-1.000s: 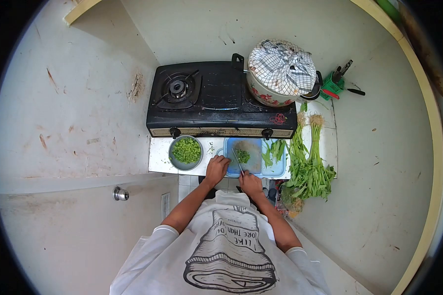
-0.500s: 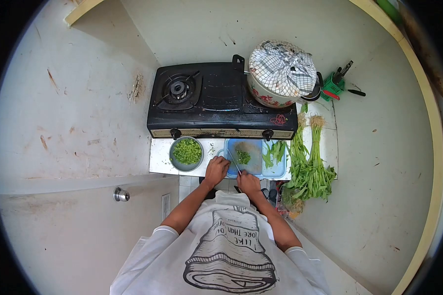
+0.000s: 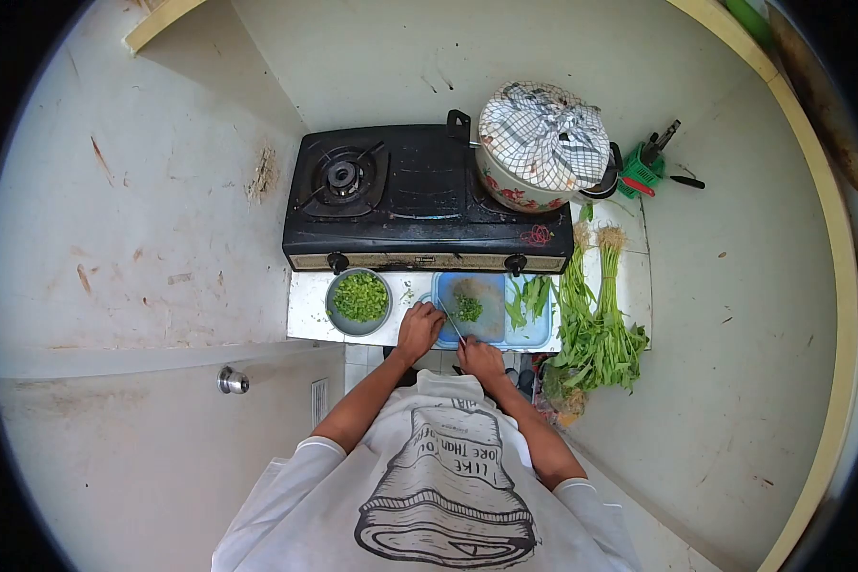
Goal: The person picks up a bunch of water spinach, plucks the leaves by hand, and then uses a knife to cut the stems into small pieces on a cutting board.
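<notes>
At the front edge of the tabletop [image 3: 304,315], both hands sit at the near side of a blue cutting board [image 3: 538,333].

Right hand [image 3: 482,358]: fingers [image 3: 468,346] wrapped shut around the handle of a knife [image 3: 452,324]. The thin blade slants up and to the left from the hand, across the board's near left part, with its tip near the left hand.

Left hand [image 3: 419,328]: fingers [image 3: 428,310] curled and held together at the board's left edge, touching or just over it. Too small to tell whether they pinch anything.

Chopped greens [image 3: 467,307]: a small heap of bright green, finely cut pieces in the middle of the board, just right of the blade. Pale scraps lie behind the heap.

Uncut leafy stems [image 3: 532,295]: on the right part of the board, longer pieces, darker green.

Metal bowl [image 3: 334,319]: round, just left of the left hand, filled with the same fine green cuttings.

Bunch of long-stemmed greens [image 3: 596,319]: right of the board, roots pointing away from the person, leaves hanging over the near edge.

Behind the board: a black gas stove [image 3: 419,195], with a floral pot [image 3: 505,189] on its right burner, covered by a checked cloth [image 3: 543,133].
</notes>
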A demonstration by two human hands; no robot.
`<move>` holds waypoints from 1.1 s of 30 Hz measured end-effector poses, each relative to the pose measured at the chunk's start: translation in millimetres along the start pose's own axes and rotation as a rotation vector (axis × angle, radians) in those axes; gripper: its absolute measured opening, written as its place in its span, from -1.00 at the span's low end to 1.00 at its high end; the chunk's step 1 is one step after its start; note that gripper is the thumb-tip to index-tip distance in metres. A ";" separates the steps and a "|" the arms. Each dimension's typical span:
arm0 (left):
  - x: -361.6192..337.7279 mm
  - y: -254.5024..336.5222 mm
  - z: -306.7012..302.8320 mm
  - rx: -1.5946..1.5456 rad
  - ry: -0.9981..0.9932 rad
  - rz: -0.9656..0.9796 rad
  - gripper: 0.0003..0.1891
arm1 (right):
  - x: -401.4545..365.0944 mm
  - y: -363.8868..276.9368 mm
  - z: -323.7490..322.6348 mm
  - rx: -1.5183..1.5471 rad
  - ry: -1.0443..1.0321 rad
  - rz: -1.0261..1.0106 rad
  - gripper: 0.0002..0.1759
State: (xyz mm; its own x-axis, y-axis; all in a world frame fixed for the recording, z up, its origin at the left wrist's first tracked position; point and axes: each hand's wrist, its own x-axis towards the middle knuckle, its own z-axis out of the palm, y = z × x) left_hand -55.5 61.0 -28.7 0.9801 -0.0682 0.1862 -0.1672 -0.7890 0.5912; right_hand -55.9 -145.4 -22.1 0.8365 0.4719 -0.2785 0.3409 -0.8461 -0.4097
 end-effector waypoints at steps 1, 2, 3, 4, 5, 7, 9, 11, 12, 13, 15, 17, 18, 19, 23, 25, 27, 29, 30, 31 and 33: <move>-0.3 -1.1 0.1 -0.004 -0.008 0.002 -0.92 | 1.7 1.1 2.9 0.005 -0.006 -0.002 -0.53; -1.1 -1.9 0.3 -0.013 -0.001 0.010 -0.92 | 3.0 2.2 5.8 0.012 -0.007 0.013 -0.53; -1.0 -1.9 -0.8 -0.021 0.006 0.019 -0.91 | 5.3 -0.5 3.1 0.018 -0.008 0.027 -0.53; -1.2 -1.7 -1.8 -0.030 0.014 0.028 -0.90 | 6.6 -2.5 0.2 0.023 -0.008 0.042 -0.54; -1.6 -1.3 -2.6 -0.040 0.011 0.022 -0.90 | 6.8 -3.4 -3.5 0.024 0.002 0.053 -0.54; -3.2 -1.6 -3.1 -0.058 0.004 0.008 -0.90 | 7.0 -3.5 -7.3 0.026 0.022 0.076 -0.55; -2.7 -2.6 -3.1 -0.064 0.007 0.014 -0.91 | 6.3 -1.9 -7.8 0.014 0.028 0.050 -0.55; -2.1 -2.9 -1.6 -0.067 0.012 0.004 -0.91 | 3.4 2.0 -5.3 0.008 0.028 0.026 -0.56; -0.6 -2.1 -1.6 -0.067 0.016 -0.010 -0.92 | 1.5 2.7 -5.1 0.007 0.024 0.015 -0.56; 0.6 -1.6 -2.0 -0.066 0.021 -0.024 -0.92 | 0.1 2.9 -4.7 0.007 0.020 0.003 -0.57; 1.5 -1.7 -3.7 -0.051 0.004 -0.014 -0.92 | -1.0 1.8 -2.9 -0.007 0.040 -0.017 -0.57; 1.7 -2.4 -5.0 -0.039 -0.006 -0.012 -0.92 | -0.3 0.9 -1.1 -0.020 0.044 -0.029 -0.56; 1.0 -2.0 -5.8 -0.035 -0.007 -0.017 -0.92 | 0.1 0.4 0.3 -0.025 0.036 -0.032 -0.56; 0.2 -1.6 -6.7 -0.032 -0.008 -0.022 -0.92 | 0.0 0.0 1.7 -0.031 0.028 -0.034 -0.56; -1.0 -1.4 -9.9 -0.028 -0.033 -0.015 -0.91 | 4.9 0.8 10.4 -0.011 0.026 -0.016 -0.55; -3.4 -1.2 -8.8 -0.059 -0.007 -0.004 -0.90 | 6.6 -1.2 9.2 -0.004 0.036 -0.004 -0.55; -5.9 -0.6 -7.8 -0.074 0.004 -0.005 -0.89 | 4.9 -1.4 6.2 -0.002 0.038 0.005 -0.55; -7.3 -1.3 -8.1 -0.074 0.006 -0.001 -0.89 | 3.2 -3.5 3.1 -0.005 0.041 0.020 -0.55; -6.7 -1.0 -7.6 -0.068 0.002 0.003 -0.90 | 2.0 -2.6 2.1 -0.011 0.041 0.031 -0.55; -5.5 -0.4 -6.4 -0.064 -0.002 0.008 -0.91 | 0.8 -1.6 1.1 -0.017 0.043 0.044 -0.55; -1.9 2.7 -4.1 -0.067 -0.002 -0.022 -0.92 | -1.1 -1.0 1.1 -0.004 0.044 0.050 -0.55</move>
State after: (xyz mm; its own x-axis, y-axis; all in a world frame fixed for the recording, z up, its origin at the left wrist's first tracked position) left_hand -58.3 61.5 -24.2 0.9839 -0.0525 0.1707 -0.1520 -0.7478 0.6463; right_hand -57.6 -144.8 -22.3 0.8706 0.4177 -0.2599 0.2998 -0.8693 -0.3931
